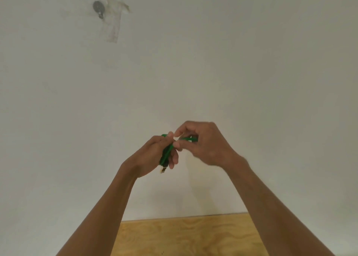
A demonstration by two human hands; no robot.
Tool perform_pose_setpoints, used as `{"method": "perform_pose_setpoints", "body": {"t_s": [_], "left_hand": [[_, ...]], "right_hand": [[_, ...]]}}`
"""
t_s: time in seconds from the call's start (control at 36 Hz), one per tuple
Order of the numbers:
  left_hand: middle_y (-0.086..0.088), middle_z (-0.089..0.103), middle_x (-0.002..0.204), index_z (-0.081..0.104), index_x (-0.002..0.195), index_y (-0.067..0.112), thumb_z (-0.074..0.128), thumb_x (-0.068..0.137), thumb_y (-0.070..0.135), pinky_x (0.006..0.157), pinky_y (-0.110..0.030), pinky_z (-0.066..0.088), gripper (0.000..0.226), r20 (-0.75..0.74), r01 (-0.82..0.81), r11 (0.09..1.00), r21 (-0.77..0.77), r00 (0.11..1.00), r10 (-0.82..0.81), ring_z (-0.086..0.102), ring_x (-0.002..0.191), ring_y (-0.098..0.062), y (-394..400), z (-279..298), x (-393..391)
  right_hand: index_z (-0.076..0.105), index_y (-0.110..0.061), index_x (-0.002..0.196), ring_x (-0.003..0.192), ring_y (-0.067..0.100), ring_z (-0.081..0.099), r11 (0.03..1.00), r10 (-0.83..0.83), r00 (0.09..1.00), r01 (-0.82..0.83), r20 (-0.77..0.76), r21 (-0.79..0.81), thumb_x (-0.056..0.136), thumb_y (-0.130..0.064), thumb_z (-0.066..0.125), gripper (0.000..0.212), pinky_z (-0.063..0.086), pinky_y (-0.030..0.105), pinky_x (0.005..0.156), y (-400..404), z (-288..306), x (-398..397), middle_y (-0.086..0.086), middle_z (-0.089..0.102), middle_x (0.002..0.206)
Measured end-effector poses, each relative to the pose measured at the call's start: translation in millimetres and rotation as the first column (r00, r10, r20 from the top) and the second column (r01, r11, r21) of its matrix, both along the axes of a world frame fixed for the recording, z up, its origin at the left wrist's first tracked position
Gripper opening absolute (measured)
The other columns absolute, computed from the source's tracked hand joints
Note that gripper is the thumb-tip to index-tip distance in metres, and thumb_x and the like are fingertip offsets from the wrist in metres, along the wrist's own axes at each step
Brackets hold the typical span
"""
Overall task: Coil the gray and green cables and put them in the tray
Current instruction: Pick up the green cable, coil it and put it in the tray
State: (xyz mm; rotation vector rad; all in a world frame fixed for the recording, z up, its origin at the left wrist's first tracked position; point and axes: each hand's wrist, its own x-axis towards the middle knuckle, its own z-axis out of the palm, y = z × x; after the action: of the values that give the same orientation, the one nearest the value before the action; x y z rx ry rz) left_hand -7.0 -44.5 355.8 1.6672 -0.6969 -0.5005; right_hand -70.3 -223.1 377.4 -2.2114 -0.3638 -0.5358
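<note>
The green cable is bunched into a small bundle, held up in front of the wall. My left hand is closed around the bundle, and a dark plug end sticks out below the fingers. My right hand pinches a loose green strand that runs from the bundle to the right. Both hands are raised well above the table. Neither the gray cable nor the tray is in view.
A white wall fills most of the view, with a gray round fitting and strips of clear tape at the upper left. A strip of the wooden table shows at the bottom between my forearms.
</note>
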Motion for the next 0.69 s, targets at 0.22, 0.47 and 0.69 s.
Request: {"method": "perform_pose_setpoints", "body": {"t_s": [0.22, 0.47, 0.69], "left_hand": [[-0.008, 0.050, 0.056, 0.063, 0.085, 0.007, 0.038, 0.102, 0.047, 0.059, -0.033, 0.047, 0.050, -0.386, 0.113, 0.922, -0.369, 0.884, -0.263, 0.043, 0.046, -0.019, -7, -7, -35], [-0.005, 0.052, 0.059, 0.060, 0.087, 0.007, 0.041, 0.103, 0.028, 0.060, -0.033, 0.049, 0.033, -0.314, 0.100, 0.802, -0.590, 0.886, -0.341, 0.048, 0.047, -0.016, -25, 5, -44], [-0.004, 0.053, 0.063, 0.058, 0.093, 0.007, 0.041, 0.105, 0.028, 0.064, -0.032, 0.050, 0.029, -0.321, -0.113, 0.790, -0.602, 0.940, -0.111, 0.048, 0.052, -0.016, -30, 18, -18]], "right_hand": [[0.074, -0.005, 0.078, 0.059, 0.025, 0.048, 0.916, 0.175, 0.985, -0.163, 0.001, 0.367, 0.068, -0.009, 0.088, 0.017, 0.041, 0.029, 0.055, -12, 3, 19, -0.003, 0.069, 0.068], [0.077, -0.020, 0.085, 0.059, 0.023, 0.053, 0.750, 0.246, 0.965, -0.132, -0.088, 0.648, 0.084, -0.039, 0.068, 0.021, 0.041, 0.037, 0.059, -1, -59, 9, 0.002, 0.065, 0.064], [0.067, -0.018, 0.086, 0.055, 0.011, 0.046, 0.837, 0.169, 0.968, -0.043, -0.183, 0.545, 0.103, -0.018, 0.050, 0.023, 0.046, 0.033, 0.056, 27, -79, -12, -0.002, 0.067, 0.075]]}}
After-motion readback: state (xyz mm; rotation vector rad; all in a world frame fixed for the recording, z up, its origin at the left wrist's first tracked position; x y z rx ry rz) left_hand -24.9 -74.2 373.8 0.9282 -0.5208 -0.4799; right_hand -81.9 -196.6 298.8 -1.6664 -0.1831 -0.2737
